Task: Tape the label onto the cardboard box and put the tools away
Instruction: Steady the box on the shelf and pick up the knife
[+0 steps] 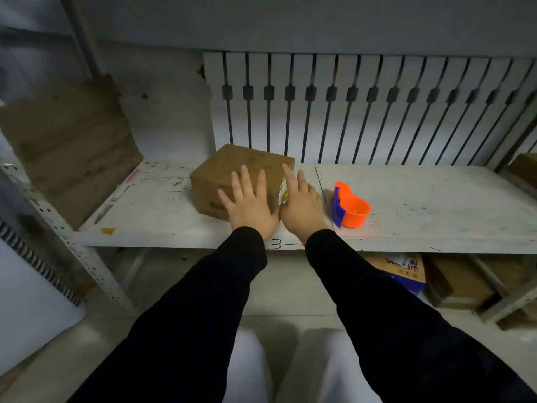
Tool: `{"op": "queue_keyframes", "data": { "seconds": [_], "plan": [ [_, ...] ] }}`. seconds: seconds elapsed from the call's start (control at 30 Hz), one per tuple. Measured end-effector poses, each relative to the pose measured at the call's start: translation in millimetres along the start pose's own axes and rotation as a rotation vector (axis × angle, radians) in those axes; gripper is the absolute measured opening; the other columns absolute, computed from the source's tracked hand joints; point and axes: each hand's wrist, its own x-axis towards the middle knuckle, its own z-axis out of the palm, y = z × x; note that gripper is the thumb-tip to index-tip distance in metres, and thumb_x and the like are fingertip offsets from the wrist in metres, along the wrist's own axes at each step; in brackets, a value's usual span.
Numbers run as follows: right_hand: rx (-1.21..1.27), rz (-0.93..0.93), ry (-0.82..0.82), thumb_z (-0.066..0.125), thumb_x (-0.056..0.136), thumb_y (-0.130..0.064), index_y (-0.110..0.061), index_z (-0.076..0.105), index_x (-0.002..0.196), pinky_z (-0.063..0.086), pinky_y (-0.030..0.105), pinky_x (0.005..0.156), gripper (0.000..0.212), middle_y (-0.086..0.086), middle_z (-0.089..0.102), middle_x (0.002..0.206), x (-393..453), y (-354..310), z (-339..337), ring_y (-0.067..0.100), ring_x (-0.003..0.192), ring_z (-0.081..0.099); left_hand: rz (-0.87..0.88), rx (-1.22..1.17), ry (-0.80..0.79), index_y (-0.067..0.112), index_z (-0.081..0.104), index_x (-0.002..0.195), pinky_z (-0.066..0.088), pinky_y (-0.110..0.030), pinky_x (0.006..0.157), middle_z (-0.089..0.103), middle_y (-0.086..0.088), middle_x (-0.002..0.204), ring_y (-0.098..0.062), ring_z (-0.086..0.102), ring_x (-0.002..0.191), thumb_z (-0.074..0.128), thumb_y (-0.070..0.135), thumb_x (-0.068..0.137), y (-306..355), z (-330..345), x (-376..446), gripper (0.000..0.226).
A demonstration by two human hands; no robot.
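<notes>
— Pressing the label (283,191) flat, we had both hands spread open on the cardboard box (241,177): left hand (252,205), right hand (300,203).
— Next, we judged, came the orange tape dispenser (350,207) just beside it on the scuffed white shelf (421,205), radiator behind.

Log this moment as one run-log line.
left hand: flat on small brown cardboard box | right hand: pressing label on box's right side | orange-and-blue plastic tape dispenser: untouched on shelf
</notes>
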Motion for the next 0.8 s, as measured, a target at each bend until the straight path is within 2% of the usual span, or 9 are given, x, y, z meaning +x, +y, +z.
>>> {"op": "queue_keyframes", "data": {
  "seconds": [0.17, 0.33, 0.47, 0.63, 0.8],
  "plan": [
    [-0.061, -0.032, -0.016, 0.041, 0.091, -0.011, -0.029, 0.009, 0.147, 0.023, 0.048, 0.115, 0.067, 0.013, 0.011, 0.158, 32.9, 19.0, 30.6, 0.037, 0.141, 0.022, -0.030, -0.022, -0.034, 0.024, 0.008, 0.148, 0.005, -0.062, 0.113, -0.007, -0.011, 0.159, -0.033, -0.008, 0.146, 0.044, 0.051, 0.087, -1.7, 32.9, 34.5, 0.076],
    [-0.083, -0.085, -0.050, 0.039, 0.092, -0.010, -0.032, 0.017, 0.145, 0.016, 0.049, 0.118, 0.061, 0.007, 0.009, 0.159, 64.5, 28.5, 42.6, 0.037, 0.144, 0.012, -0.046, -0.078, -0.074, 0.027, 0.016, 0.146, 0.005, -0.063, 0.113, -0.006, -0.009, 0.159, -0.035, -0.008, 0.146, 0.049, 0.043, 0.088, -2.3, 51.8, 61.9, 0.068],
    [-0.095, -0.157, -0.131, 0.037, 0.092, -0.014, -0.032, 0.023, 0.144, 0.008, 0.048, 0.119, 0.057, 0.005, 0.011, 0.159, 76.8, 32.0, 48.1, 0.033, 0.146, 0.007, -0.040, -0.123, -0.100, 0.028, 0.028, 0.142, 0.002, -0.064, 0.113, 0.004, -0.009, 0.159, -0.035, -0.004, 0.146, 0.047, 0.036, 0.089, -6.1, 57.0, 68.2, 0.057],
    [-0.021, -0.136, -0.087, 0.041, 0.091, -0.013, -0.023, 0.036, 0.140, 0.016, 0.045, 0.118, 0.050, 0.007, 0.032, 0.153, 70.3, 30.4, 48.9, 0.030, 0.142, 0.023, -0.010, -0.215, -0.123, 0.027, 0.033, 0.141, -0.003, -0.062, 0.115, 0.017, -0.008, 0.156, -0.031, -0.003, 0.146, 0.046, 0.032, 0.090, -12.1, 54.2, 65.2, 0.053],
    [-0.044, -0.174, 0.045, 0.042, 0.088, -0.010, -0.014, 0.055, 0.124, 0.027, 0.038, 0.107, 0.038, 0.007, 0.058, 0.130, 54.5, 17.3, 42.9, 0.029, 0.124, 0.043, 0.008, -0.162, -0.147, 0.027, 0.036, 0.140, -0.004, -0.061, 0.115, 0.024, -0.004, 0.155, -0.026, 0.004, 0.147, 0.043, 0.029, 0.091, -25.8, 39.3, 57.4, 0.049]
  ]
}}
